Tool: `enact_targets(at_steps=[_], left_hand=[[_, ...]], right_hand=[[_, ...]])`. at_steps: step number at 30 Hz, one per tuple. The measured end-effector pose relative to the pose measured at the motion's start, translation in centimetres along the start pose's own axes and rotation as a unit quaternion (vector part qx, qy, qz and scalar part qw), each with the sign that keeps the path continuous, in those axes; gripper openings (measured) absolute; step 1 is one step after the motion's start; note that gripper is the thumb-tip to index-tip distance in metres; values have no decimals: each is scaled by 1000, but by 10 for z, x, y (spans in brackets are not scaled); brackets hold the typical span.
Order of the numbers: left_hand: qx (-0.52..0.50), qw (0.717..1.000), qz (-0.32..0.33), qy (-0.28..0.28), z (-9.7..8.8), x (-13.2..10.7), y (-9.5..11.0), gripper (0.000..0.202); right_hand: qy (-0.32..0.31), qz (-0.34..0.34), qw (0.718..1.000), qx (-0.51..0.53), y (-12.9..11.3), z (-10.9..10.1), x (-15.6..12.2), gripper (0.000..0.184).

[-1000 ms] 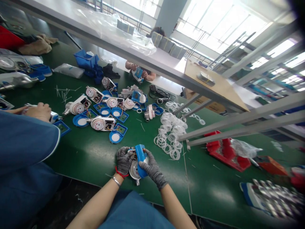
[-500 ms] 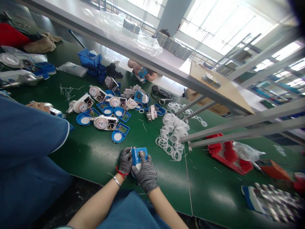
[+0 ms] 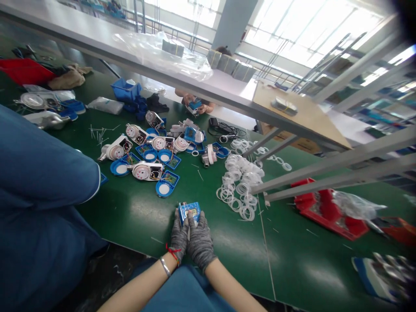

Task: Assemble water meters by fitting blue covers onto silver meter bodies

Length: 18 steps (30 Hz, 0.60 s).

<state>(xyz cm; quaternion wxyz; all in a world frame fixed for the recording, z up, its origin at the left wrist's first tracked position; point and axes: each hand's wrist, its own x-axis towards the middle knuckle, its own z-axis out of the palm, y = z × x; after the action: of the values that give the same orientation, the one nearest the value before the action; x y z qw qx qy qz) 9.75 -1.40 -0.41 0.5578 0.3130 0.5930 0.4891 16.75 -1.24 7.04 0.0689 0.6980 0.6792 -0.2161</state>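
Note:
Between my two gloved hands is a blue-cased water meter (image 3: 189,211) with a small display window, close to the table's near edge. My left hand (image 3: 179,236) wraps its left side. On the right side my right hand (image 3: 199,240) grips it, thumb lying toward the display. My palms and fingers hide most of its lower part. Beyond them lie several opened meters, among them one meter with a round pinkish dial (image 3: 142,172) and wires running to its blue cover (image 3: 165,187).
Clear plastic rings (image 3: 242,175) are heaped right of the meters, beside slanting metal shelf legs (image 3: 292,182). A red parts bin (image 3: 325,212) stands farther right. A co-worker's blue sleeve (image 3: 48,160) fills the left side. Across the table, another person's hands (image 3: 195,105) hold a blue piece.
The meter's display side now faces up toward me more plainly. My left hand has slid lower and nearer my right. The whole view has shifted slightly.

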Motion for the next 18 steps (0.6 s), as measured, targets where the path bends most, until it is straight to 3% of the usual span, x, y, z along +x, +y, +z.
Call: enact_targets(at_steps=[4,7,10,13,15,16,18], left_hand=[[-95,995,-34,-1,2,-5,8,63],[-95,995,-19,-5,1,-4,11,61],[-76,997,-25,-9,1,-3,10,64],[-64,996,-29,-56,6,-8,10,69],[6,997,6,-75,8,-15,14,68],[54,995,36,-74,9,-20,18,67],[144,980,119,-62,9,-31,29,65]], right_hand=[[13,-15,999,34,5,8,-4,62],[34,-50,982,181,21,17,-2,73],[22,-48,898,436,44,19,13,84],[-65,11,779,624,58,11,35,78],[-101,40,702,704,62,1,44,76],[-83,48,677,729,62,-7,44,72],[24,52,675,736,64,-26,37,63]])
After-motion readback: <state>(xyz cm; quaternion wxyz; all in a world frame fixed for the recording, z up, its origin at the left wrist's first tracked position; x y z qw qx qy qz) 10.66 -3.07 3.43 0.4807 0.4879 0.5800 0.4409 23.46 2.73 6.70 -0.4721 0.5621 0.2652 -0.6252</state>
